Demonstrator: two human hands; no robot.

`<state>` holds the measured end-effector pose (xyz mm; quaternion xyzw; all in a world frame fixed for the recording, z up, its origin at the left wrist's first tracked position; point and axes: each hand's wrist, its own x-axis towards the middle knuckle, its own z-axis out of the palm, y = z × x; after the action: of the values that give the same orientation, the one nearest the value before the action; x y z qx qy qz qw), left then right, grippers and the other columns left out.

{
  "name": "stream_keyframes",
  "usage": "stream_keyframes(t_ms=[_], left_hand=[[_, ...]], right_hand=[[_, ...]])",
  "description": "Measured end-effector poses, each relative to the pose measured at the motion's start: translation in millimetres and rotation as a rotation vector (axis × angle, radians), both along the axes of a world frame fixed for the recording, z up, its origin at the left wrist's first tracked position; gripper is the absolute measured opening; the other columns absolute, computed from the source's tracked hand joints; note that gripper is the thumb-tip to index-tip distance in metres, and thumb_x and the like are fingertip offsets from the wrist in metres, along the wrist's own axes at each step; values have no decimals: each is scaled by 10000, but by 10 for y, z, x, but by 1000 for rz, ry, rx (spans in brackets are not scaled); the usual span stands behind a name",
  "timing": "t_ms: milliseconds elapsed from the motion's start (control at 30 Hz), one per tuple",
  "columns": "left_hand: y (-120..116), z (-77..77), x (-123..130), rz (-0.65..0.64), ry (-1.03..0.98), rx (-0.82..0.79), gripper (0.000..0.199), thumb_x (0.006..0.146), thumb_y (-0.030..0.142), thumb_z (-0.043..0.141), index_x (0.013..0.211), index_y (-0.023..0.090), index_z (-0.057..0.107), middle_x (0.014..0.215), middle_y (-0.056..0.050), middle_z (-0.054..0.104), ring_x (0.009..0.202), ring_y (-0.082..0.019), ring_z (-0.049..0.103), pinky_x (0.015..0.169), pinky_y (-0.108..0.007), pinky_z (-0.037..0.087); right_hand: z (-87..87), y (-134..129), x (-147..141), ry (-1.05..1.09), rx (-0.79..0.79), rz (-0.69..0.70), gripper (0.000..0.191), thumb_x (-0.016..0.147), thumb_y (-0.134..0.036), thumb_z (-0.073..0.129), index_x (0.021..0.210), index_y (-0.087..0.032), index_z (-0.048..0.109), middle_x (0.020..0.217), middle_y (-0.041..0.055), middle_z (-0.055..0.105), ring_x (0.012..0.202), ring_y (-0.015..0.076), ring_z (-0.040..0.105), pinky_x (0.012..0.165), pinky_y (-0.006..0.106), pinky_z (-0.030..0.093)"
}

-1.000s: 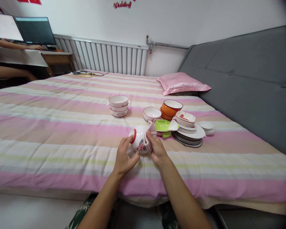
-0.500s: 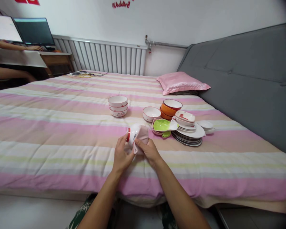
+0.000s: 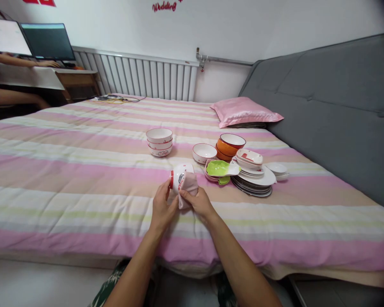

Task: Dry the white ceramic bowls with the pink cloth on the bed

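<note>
Above the near side of the bed, my left hand [image 3: 162,205] grips a white bowl [image 3: 180,171] with a red rim and a printed pattern. The bowl is tilted on its side, its rim facing left. My right hand [image 3: 201,203] pinches a pale pink cloth [image 3: 189,186] against the bowl's outside, covering its lower right part. Beyond my hands stand a stack of white bowls [image 3: 159,142] with red rims and a single matching bowl [image 3: 204,152]. The fingers behind the bowl and cloth are hidden.
Right of my hands are orange bowls [image 3: 227,149], a green leaf-shaped dish [image 3: 218,168], stacked plates [image 3: 259,178] and small white dishes [image 3: 276,169]. A pink pillow [image 3: 245,111] lies near the grey headboard [image 3: 323,98]. Cables [image 3: 120,99] lie at the far edge; a person's arm [image 3: 16,59] rests at a desk.
The cloth has slid a little down along the bowl, baring more of its printed side. Both hands keep their hold and stay in nearly the same place.
</note>
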<state>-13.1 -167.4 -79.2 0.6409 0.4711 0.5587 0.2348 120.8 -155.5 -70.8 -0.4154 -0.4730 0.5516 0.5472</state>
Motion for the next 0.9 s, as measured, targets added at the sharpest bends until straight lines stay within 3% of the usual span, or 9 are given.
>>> stream_keyframes(t_ms=[233, 533, 667, 900], left_hand=[[11, 1, 15, 132, 149, -49, 438, 690, 228, 649, 1118, 187, 567, 1087, -87, 627, 1038, -254, 588, 932, -449, 466], [-124, 185, 77, -24, 264, 165, 477, 748, 226, 629, 1209, 189, 512, 1182, -109, 555, 1146, -253, 521, 995, -412, 430], [-156, 177, 144, -30, 285, 174, 545, 745, 204, 636, 1264, 188, 472, 1154, -102, 535, 1108, -238, 522, 963, -384, 451], [-92, 93, 127, 23, 258, 107, 573, 762, 201, 611, 1308, 210, 438, 1143, -95, 514, 1068, -226, 516, 934, -386, 469]], right_hand=[[101, 8, 40, 171, -112, -45, 488, 528, -469, 820, 869, -137, 709, 828, 68, 737, 739, 207, 681, 735, 345, 560], [294, 21, 226, 480, -163, -19, 467, 602, -440, 797, 987, -213, 664, 999, 42, 727, 922, 227, 678, 764, 331, 555], [339, 23, 262, 474, -183, -36, 445, 629, -444, 779, 985, -207, 657, 1001, 47, 724, 921, 231, 677, 747, 328, 557], [247, 24, 111, 387, -125, -20, 451, 647, -431, 775, 1008, -183, 664, 904, 46, 732, 818, 209, 693, 700, 305, 564]])
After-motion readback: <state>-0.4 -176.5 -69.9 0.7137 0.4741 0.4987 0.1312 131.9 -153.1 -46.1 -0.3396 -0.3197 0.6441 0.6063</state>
